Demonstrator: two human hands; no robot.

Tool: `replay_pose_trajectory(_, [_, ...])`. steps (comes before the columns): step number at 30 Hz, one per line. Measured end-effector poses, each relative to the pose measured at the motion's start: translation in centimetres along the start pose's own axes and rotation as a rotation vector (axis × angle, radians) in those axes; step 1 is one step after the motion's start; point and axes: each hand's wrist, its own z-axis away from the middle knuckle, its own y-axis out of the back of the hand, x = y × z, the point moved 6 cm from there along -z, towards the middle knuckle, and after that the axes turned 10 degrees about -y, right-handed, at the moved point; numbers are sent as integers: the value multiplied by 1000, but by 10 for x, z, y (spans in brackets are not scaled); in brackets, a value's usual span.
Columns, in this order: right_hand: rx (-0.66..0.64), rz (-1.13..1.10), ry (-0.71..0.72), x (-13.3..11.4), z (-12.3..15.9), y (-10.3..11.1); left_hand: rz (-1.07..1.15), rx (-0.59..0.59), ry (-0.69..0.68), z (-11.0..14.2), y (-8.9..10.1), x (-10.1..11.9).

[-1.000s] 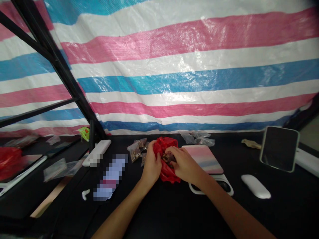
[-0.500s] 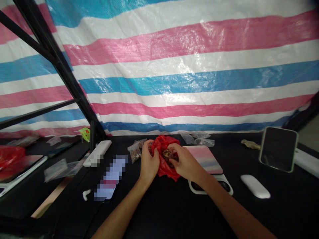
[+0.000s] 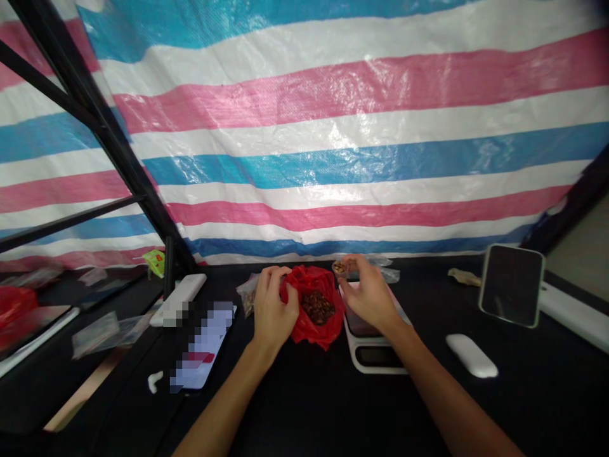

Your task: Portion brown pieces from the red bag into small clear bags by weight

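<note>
A red plastic bag (image 3: 301,330) stands open in front of me, with small dark brown pieces (image 3: 318,308) inside it. My left hand (image 3: 273,311) is closed on the left rim of this bag, fingers bent over the edge. Between thumb and fingers, my right hand (image 3: 373,298) pinches a small clear cup (image 3: 339,268) filled with brown pieces. The cup is raised beyond the bag's right rim, over the far left side of a white kitchen scale (image 3: 353,352). My right hand and wrist hide part of the scale.
Left of the bag are a clear bag of brown bits (image 3: 247,295), a phone (image 3: 203,349), an earbud (image 3: 155,381) and a white bar-shaped device (image 3: 183,295). Clear bags (image 3: 390,274) lie behind the scale. A mouse (image 3: 471,355) and a propped-up phone (image 3: 512,285) stand right.
My right hand has come up out of the red bag and moved right and away from me, bringing the filled cup with it. My left hand stays at the bag's rim.
</note>
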Motion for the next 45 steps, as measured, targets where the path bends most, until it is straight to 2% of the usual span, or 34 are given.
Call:
replay_pose_trajectory(4, [302, 71, -60, 22, -9, 38, 68, -243, -91, -28, -20, 23])
replay_pose_trajectory(6, [436, 107, -111, 33, -10, 56, 113, -302, -116, -42, -38, 35])
replay_pose_trajectory(8, [528, 151, -163, 44, -10, 69, 163, -339, -145, -55, -63, 45])
replay_pose_trajectory(10, [591, 180, -200, 52, -8, 77, 169, -406, -143, -63, -97, 52])
replay_pose_trajectory(13, [646, 192, -224, 61, -6, 82, 144, -569, -138, -64, -154, 59])
replay_pose_trajectory(14, [657, 191, -229, 63, -5, 83, 146, -584, -134, -64, -169, 61])
replay_pose_trajectory(16, [665, 189, -235, 66, -4, 83, 158, -584, -139, -62, -191, 64])
replay_pose_trajectory(19, [650, 181, -232, 67, -4, 83, 172, -580, -145, -61, -207, 66])
replay_pose_trajectory(22, [635, 159, -216, 67, -5, 83, 223, -533, -135, -68, -201, 61])
replay_pose_trajectory(25, [606, 77, -168, 62, -6, 80, 390, -382, -44, -79, -174, 47])
replay_pose_trajectory(27, [534, -22, -109, 54, -6, 72, 478, -335, 8, -80, -153, 36])
replay_pose_trajectory(31, [308, -87, 39, 21, 0, 45, 504, -238, 43, -63, -107, 19])
replay_pose_trajectory(35, [203, 76, 199, -15, 15, 24, 520, -305, 63, -34, -77, 8])
replay_pose_trajectory(37, [189, 107, 250, -24, 20, 19, 522, -343, 66, -23, -67, 4])
replay_pose_trajectory(40, [194, 106, 251, -26, 22, 14, 541, -355, 53, -13, -57, -3])
replay_pose_trajectory(42, [167, 89, 240, -23, 22, 8, 590, -317, 83, -10, -56, -9])
replay_pose_trajectory(45, [115, 45, 220, -18, 25, -4, 770, -221, 205, -7, -61, -19])
